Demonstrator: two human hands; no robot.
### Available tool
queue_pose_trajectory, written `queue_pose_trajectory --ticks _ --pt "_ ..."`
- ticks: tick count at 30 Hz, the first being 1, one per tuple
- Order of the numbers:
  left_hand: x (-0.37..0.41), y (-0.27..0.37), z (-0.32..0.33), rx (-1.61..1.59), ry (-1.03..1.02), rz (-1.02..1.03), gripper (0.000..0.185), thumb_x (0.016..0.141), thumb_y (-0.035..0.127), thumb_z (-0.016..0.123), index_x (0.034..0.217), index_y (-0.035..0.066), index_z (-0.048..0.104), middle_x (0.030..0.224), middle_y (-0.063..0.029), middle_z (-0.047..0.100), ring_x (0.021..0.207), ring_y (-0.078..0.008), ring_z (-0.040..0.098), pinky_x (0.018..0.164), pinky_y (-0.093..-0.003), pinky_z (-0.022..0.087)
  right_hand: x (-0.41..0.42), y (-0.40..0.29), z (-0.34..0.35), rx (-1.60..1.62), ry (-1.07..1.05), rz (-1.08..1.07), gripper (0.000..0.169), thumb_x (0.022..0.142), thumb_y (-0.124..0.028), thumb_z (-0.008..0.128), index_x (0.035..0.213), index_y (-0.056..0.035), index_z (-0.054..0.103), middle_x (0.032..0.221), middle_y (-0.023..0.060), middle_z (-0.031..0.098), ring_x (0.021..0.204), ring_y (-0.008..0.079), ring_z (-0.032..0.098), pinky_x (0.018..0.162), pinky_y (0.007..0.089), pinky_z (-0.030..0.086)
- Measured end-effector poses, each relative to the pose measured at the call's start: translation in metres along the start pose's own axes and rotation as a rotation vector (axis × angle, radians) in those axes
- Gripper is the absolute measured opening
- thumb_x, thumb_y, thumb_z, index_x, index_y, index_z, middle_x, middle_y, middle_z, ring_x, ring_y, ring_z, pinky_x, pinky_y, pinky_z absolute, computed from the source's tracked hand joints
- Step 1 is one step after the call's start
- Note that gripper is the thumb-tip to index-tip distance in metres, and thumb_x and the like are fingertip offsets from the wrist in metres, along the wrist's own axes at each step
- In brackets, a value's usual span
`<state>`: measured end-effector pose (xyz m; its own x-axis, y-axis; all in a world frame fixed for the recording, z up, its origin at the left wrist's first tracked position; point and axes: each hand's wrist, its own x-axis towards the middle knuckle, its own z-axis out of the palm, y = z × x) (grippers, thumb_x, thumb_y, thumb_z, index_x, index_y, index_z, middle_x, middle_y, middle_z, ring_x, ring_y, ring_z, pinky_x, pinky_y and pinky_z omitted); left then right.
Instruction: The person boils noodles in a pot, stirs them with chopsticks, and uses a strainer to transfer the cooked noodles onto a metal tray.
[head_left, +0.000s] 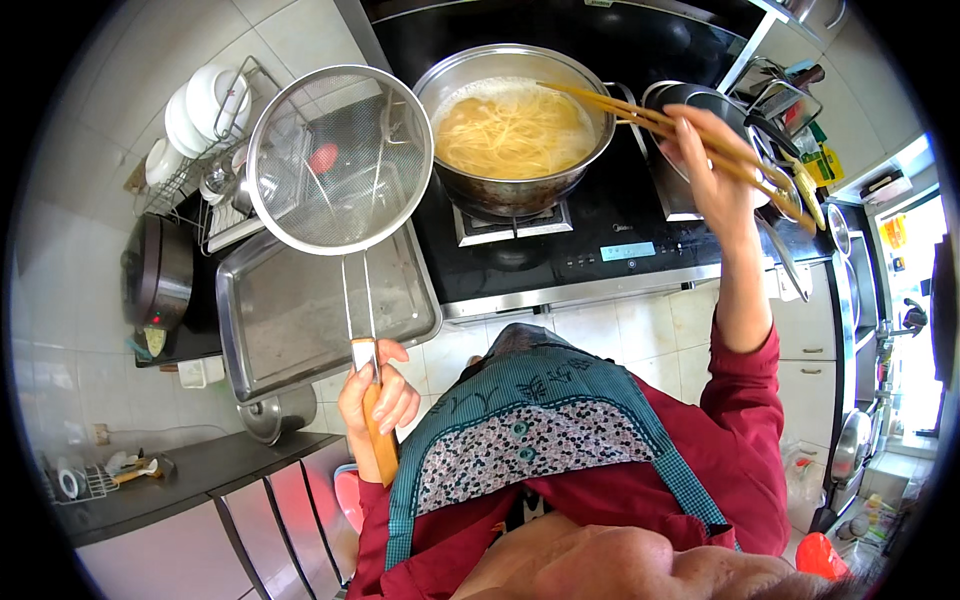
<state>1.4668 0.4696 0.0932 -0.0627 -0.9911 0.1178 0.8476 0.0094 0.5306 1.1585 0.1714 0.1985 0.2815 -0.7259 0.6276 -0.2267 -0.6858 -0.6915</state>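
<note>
My left hand (381, 397) grips the wooden handle of a round wire-mesh strainer (341, 202). Its bowl hangs over the back of a rectangular metal tray (300, 315), left of the stove, and nothing is lying in the mesh. In my right hand (712, 172) is a pair of long wooden chopsticks (637, 112). Their tips reach over the right rim of a stainless steel pot (517, 169). Pale noodles (517, 131) sit in foamy liquid inside that pot, which stands on the left burner. The chopstick tips look apart from the noodles.
A black glass gas stove (480, 274) spans the front. On its right side is a dark wok (675, 97). White bowls (217, 101) stand in a wire rack at the back left, above a rice cooker (157, 270). A lidded pot (277, 412) is below the tray.
</note>
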Motion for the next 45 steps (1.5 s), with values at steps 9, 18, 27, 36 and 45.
queue_pose_trajectory --ticks 9,18,27,36,45 --pt "-0.008 0.002 0.001 0.003 0.015 0.005 0.040 0.099 0.028 0.035 0.119 -0.007 0.040 0.047 0.0016 0.040 0.031 -0.0114 0.038 0.038 -0.0294 0.034 0.100 0.084 0.052 -0.128 -0.193 0.186 0.031 0.094 -0.024 0.053 0.092 0.0045 0.064 0.075 0.0109 0.067 0.059 0.0136 0.064 0.053 0.0242 0.053" --pt "-0.017 0.001 -0.001 -0.001 0.043 0.031 0.040 0.099 0.028 0.035 0.119 -0.007 0.039 0.047 0.0018 0.040 0.031 -0.0110 0.038 0.038 -0.0290 0.033 0.114 0.085 0.032 0.134 -0.192 0.658 0.034 0.093 -0.017 0.039 0.084 0.0088 0.060 0.068 0.0165 0.066 0.045 0.0181 0.062 0.042 0.0242 0.054" --pt "-0.005 0.005 -0.003 0.008 0.063 0.002 0.040 0.099 0.027 0.034 0.119 -0.007 0.040 0.046 0.0026 0.039 0.030 -0.0103 0.037 0.037 -0.0283 0.032 0.021 0.100 0.051 0.631 0.069 0.676 0.032 0.090 -0.016 0.041 0.090 0.0124 0.057 0.075 0.0231 0.064 0.053 0.0261 0.064 0.049 0.0295 0.057" --pt "0.014 0.016 -0.001 0.022 -0.020 -0.058 0.040 0.099 0.028 0.036 0.119 -0.007 0.040 0.045 0.0024 0.039 0.030 -0.0107 0.039 0.038 -0.0282 0.034 0.021 0.038 0.046 0.501 0.141 0.378 0.045 0.097 -0.034 0.048 0.095 0.0100 0.060 0.078 0.0199 0.066 0.056 0.0185 0.065 0.049 0.0238 0.053" --pt "0.010 0.016 -0.007 -0.001 0.002 -0.029 0.040 0.100 0.028 0.036 0.118 -0.007 0.040 0.046 0.0015 0.040 0.031 -0.0112 0.039 0.038 -0.0285 0.033 0.026 -0.010 0.050 0.143 -0.416 0.236 0.018 0.087 -0.019 0.065 0.092 -0.0016 0.069 0.073 0.0068 0.067 0.065 0.0131 0.063 0.059 0.0261 0.051"
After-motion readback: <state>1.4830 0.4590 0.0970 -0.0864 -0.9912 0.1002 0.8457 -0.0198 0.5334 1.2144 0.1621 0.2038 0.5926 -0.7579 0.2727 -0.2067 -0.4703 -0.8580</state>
